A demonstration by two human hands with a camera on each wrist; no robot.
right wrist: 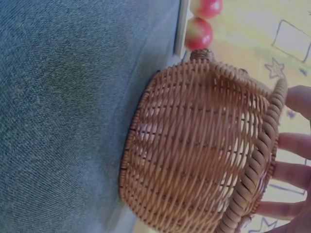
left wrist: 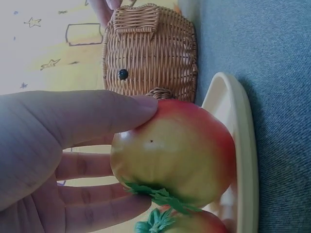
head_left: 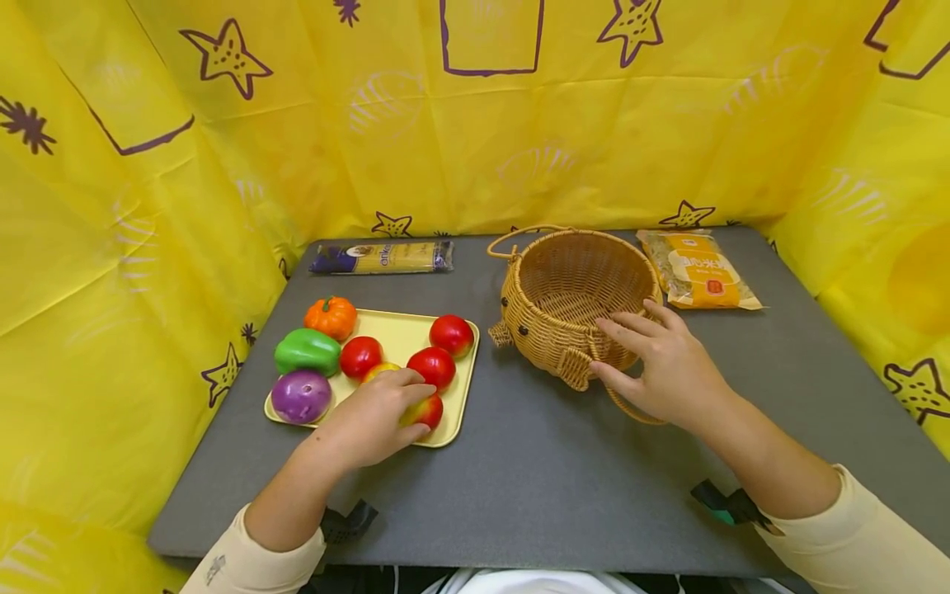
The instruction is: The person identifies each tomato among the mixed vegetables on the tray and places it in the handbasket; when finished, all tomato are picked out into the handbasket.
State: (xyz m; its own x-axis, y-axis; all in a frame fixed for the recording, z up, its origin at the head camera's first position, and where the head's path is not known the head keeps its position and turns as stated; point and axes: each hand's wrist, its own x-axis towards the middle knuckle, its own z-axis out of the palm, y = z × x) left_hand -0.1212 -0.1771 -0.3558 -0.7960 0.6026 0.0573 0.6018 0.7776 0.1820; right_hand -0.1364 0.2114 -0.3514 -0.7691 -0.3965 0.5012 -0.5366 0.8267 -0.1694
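My left hand [head_left: 378, 417] is at the front right of the tray [head_left: 397, 328], its thumb and fingers gripping a red-and-yellow tomato [left wrist: 175, 153] with a leafy green top. Another tomato [left wrist: 194, 222] of the same kind lies close by. Several round red fruits [head_left: 451, 335] share the tray with an orange pumpkin [head_left: 331, 318], a green bell pepper [head_left: 308, 352] and a round purple vegetable [head_left: 300, 397]. My right hand [head_left: 668, 363] holds the rim of a pig-faced wicker basket [head_left: 545, 346], fingers over the edge and thumb outside. The basket's visible inside holds nothing.
A long pasta packet [head_left: 393, 257] lies at the back left of the grey table [head_left: 534, 495]. Behind the basket to the right is a yellow-labelled food bag [head_left: 698, 268]. Yellow patterned cloth [head_left: 475, 140] encloses the back and sides. One basket handle [right wrist: 257, 160] hangs down the near side.
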